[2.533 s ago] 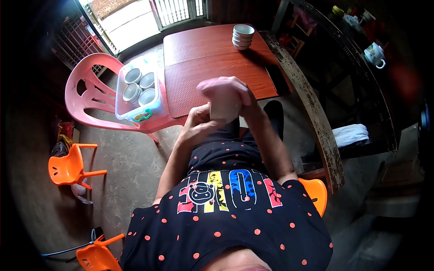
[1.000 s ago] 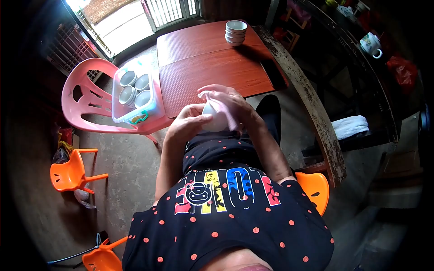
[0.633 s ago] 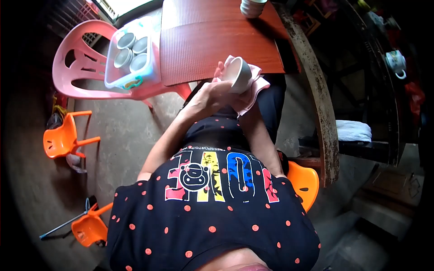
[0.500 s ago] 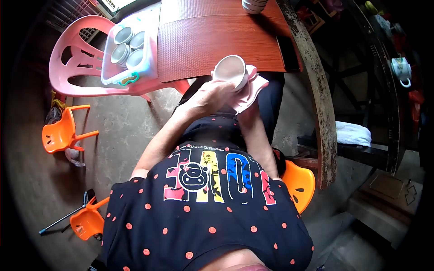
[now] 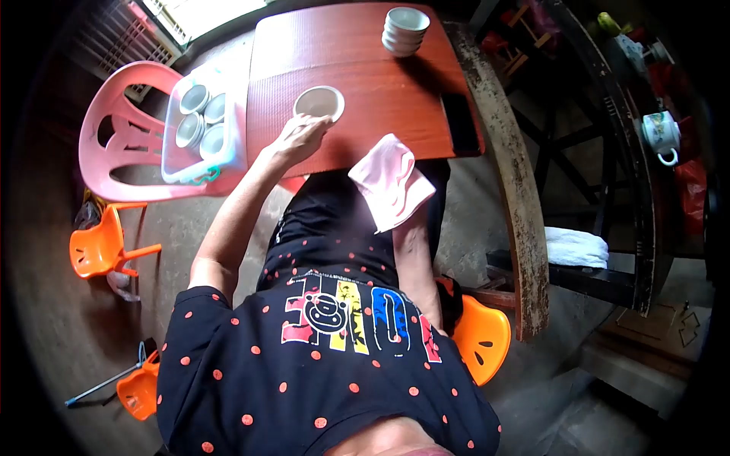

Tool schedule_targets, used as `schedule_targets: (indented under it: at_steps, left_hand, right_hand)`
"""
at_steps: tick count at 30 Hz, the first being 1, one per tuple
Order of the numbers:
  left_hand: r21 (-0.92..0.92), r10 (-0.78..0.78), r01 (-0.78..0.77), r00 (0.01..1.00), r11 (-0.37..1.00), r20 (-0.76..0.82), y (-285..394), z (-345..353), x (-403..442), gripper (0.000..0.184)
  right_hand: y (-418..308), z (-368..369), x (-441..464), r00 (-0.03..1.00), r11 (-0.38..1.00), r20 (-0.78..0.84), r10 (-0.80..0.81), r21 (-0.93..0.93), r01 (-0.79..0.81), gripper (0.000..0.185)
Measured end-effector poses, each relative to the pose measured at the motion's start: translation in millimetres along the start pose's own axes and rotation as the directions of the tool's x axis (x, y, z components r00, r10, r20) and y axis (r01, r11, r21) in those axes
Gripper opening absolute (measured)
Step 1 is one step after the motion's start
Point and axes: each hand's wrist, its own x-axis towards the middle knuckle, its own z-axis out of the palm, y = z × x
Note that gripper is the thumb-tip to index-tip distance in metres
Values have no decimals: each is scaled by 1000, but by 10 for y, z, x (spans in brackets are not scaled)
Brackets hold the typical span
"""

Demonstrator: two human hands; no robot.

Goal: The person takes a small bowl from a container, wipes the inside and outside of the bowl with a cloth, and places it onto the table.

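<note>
My left hand (image 5: pixel 301 138) grips a white bowl (image 5: pixel 339 102) by its near rim, over the left part of the red-brown table (image 5: pixel 357 83). The bowl's mouth faces up towards me; I cannot tell whether its base touches the tabletop. A pink cloth (image 5: pixel 389 182) hangs over my right hand, hiding its fingers, just off the table's near edge. Only the wrist and forearm show below the cloth. At the far side of the table stands a stack of several similar bowls (image 5: pixel 404 34).
A clear plastic tub (image 5: pixel 169 156) with several bowls rests on the pink chair (image 5: pixel 97 144) at left. A black phone-like slab (image 5: pixel 459 125) lies near the table's right edge. Beside it runs a worn wooden beam (image 5: pixel 525 228). Orange stools (image 5: pixel 97 247) stand on the floor.
My left hand has carried the bowl away from the cloth, forward and left over the table. The cloth in my right hand has come lower and hangs loosely. The view has shifted, showing the whole stack.
</note>
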Motion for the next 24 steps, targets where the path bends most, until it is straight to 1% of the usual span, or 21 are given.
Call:
schedule_targets:
  at_steps: [3, 5, 9, 11, 12, 14, 15, 16, 17, 18, 19, 20, 21, 22, 23, 24]
  left_hand:
    - [38, 70, -68, 996, 997, -58, -386, 233, 127, 13]
    - [51, 64, -61, 997, 997, -50, -470, 284, 204, 12]
    - [22, 147, -145, 978, 989, -151, -540, 314, 295, 12]
    - [29, 14, -17, 997, 999, 79, -505, 183, 375, 20]
    - [46, -54, 46, 979, 998, 195, -482, 146, 405, 24]
    - [172, -14, 18, 1000, 985, -21, -462, 241, 382, 35]
    - [235, 14, 18, 991, 972, -132, -434, 284, 341, 42]
    - [43, -111, 113, 993, 993, -47, -197, 76, 316, 57]
    - [-91, -70, 51, 975, 995, -209, -62, 17, 290, 55]
    - [-287, -99, 16, 955, 958, -278, 180, -157, 255, 47]
    - [-574, -168, 51, 974, 818, -153, 467, -371, 212, 40]
    - [-860, -234, 49, 969, 507, -83, 600, -162, 179, 38]
    - [-822, -185, -55, 964, 566, -192, 795, -191, 160, 40]
    - [-674, -134, -67, 961, 735, -241, 996, -380, 143, 39]
    - [-640, -138, -73, 952, 765, -274, 1119, -406, 142, 37]
    - [-645, -166, -89, 932, 759, -324, 1146, -317, 154, 35]
  right_hand:
    - [-22, -28, 96, 996, 997, -84, 31, 66, -26, 64]
    - [-15, -43, 188, 990, 993, -129, 54, 110, -40, 63]
    - [23, -141, 442, 979, 977, -185, 85, 206, -46, 62]
    - [80, -239, 574, 974, 965, -202, 102, 258, -48, 61]
    - [101, -295, 631, 972, 958, -206, 114, 284, -52, 61]
    - [143, -402, 689, 970, 947, -207, 129, 316, -58, 58]
    - [137, -404, 726, 968, 942, -202, 145, 328, -73, 60]
    - [84, -302, 725, 962, 923, -217, 167, 377, -75, 60]
    - [30, -180, 729, 955, 901, -227, 190, 426, -78, 60]
    - [37, -142, 762, 957, 885, -206, 206, 456, -92, 59]
    - [44, -107, 802, 958, 868, -179, 224, 484, -113, 58]
    - [16, -25, 831, 961, 824, -117, 251, 547, -149, 52]
    - [157, -82, 868, 977, 795, -7, 214, 582, -170, 49]
    - [180, -52, 867, 978, 750, 70, 198, 631, -198, 49]
    - [198, -23, 862, 973, 701, 148, 179, 675, -231, 49]
    - [264, -2, 859, 971, 719, 144, 190, 653, -238, 53]
